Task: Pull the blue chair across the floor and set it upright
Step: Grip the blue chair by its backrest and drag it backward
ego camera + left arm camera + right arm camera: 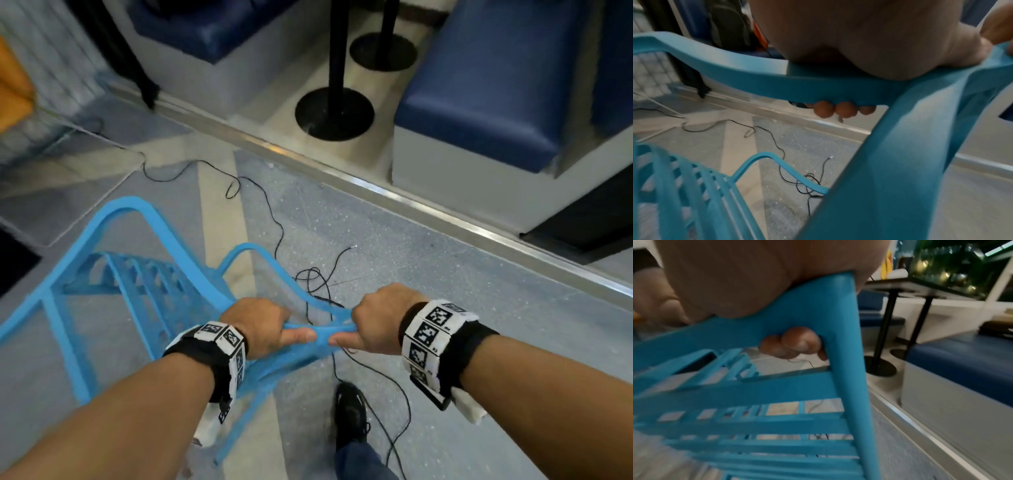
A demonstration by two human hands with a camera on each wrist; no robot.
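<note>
Curling under the top rail, the fingers (pixel 844 109) of the left hand (pixel 262 327) and those of the right hand (pixel 378 320) grip the blue chair (pixel 144 274), thumbs laid along the rail and nearly meeting. It leans toward the person, over the speckled floor (pixel 428 274), where a black cable (pixel 274 219) trails beside a black shoe (pixel 351 414).
</note>
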